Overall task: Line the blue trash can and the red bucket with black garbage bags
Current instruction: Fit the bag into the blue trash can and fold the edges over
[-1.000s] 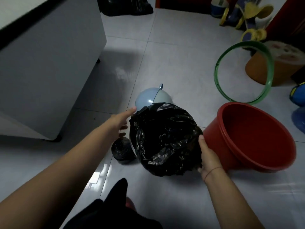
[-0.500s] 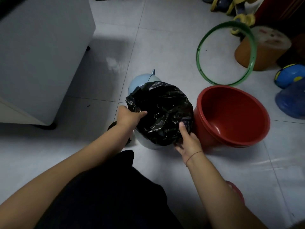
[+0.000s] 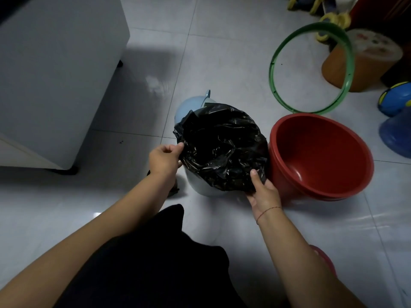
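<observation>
A pale blue trash can (image 3: 205, 188) stands on the tiled floor, its open lid (image 3: 189, 105) tipped back behind it. A black garbage bag (image 3: 222, 147) sits in its mouth and folds over the rim. My left hand (image 3: 164, 160) pinches the bag's left edge at the rim. My right hand (image 3: 263, 192) grips the bag's front right edge, thumb on top. The red bucket (image 3: 320, 152) stands right beside the can, bare inside. A dark roll of bags (image 3: 174, 190) lies mostly hidden behind my left wrist.
A white cabinet (image 3: 57, 81) stands at the left. A green hoop (image 3: 311, 67) leans against an orange stool (image 3: 360, 61) at the back right. Blue things (image 3: 395, 121) sit at the right edge. My dark-clothed knee (image 3: 155, 263) fills the foreground.
My left hand moved from inside the bag's mouth to its outer left edge and pinches it. My right hand went on holding the front right edge. The bag lies further over the rim.
</observation>
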